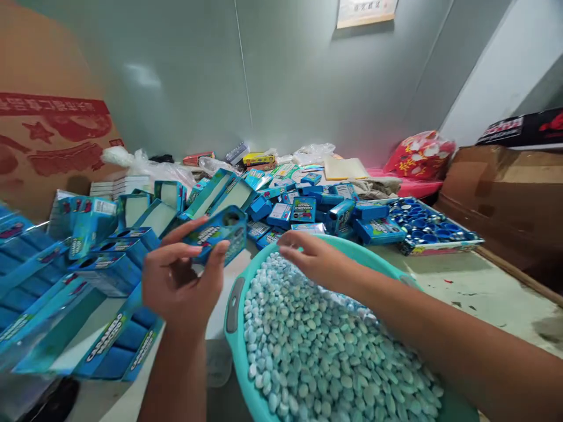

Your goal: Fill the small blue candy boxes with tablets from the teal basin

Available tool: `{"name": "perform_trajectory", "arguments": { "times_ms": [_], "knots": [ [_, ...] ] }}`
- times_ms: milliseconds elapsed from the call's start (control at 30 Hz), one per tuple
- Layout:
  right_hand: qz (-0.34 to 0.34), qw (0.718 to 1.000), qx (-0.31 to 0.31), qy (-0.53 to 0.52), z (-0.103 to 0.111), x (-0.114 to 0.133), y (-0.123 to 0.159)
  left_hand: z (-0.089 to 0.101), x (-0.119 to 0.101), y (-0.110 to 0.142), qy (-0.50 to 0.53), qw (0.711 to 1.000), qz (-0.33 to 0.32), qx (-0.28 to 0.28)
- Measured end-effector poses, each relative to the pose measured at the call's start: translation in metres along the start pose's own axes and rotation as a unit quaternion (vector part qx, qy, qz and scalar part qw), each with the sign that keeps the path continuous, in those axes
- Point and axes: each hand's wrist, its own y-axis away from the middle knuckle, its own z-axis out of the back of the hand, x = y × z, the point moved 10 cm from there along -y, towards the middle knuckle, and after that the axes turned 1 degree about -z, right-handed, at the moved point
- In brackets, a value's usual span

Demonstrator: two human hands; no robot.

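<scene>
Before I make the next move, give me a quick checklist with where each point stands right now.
1. Box held: ok. The left hand has the blue box off the surface.
2. Opening unobstructed by the hand: ok. The round cut-out shows, with nothing across it.
3. Box contents: cannot tell. The inside looks dark through the cut-out.
4. Right hand position: ok. The right hand is over the far part of the teal basin.
5. Right hand contents: cannot tell. Its underside is hidden.
6. Supply: ok. Many pale blue-green pieces lie in the basin.
</scene>
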Motion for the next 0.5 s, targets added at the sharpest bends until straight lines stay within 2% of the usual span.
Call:
{"name": "perform_trajectory", "arguments": {
  "times_ms": [67, 133, 200, 267, 300, 400, 433, 500],
  "knots": [
    [0.057, 0.986, 0.1, 0.123, -0.031, 0.012, 0.008, 0.029, 0.009, 0.0, -0.051, 0.999, 0.013, -0.003],
    [0.112, 0.957, 0.167, 0.211, -0.052, 0.023, 0.018, 0.055, 0.026, 0.008, -0.08, 0.996, 0.043, -0.001],
    [0.133, 0.94, 0.189, 0.249, -0.058, 0.027, 0.021, 0.078, 0.044, 0.022, -0.101, 0.993, 0.067, -0.005],
    [0.122, 0.942, 0.193, 0.245, -0.056, 0.024, 0.019, 0.095, 0.067, 0.036, -0.126, 0.986, 0.109, 0.007],
    [0.112, 0.946, 0.193, 0.235, -0.054, 0.022, 0.017, 0.099, 0.08, 0.043, -0.137, 0.981, 0.137, 0.029],
    [0.081, 0.957, 0.196, 0.199, -0.047, 0.014, 0.014, 0.098, 0.111, 0.056, -0.146, 0.954, 0.219, 0.145],
    [0.071, 0.959, 0.201, 0.189, -0.047, 0.012, 0.013, 0.097, 0.115, 0.058, -0.134, 0.948, 0.232, 0.173],
    [0.054, 0.959, 0.221, 0.172, -0.047, 0.01, 0.014, 0.098, 0.117, 0.056, -0.092, 0.946, 0.249, 0.188]
  ]
}}
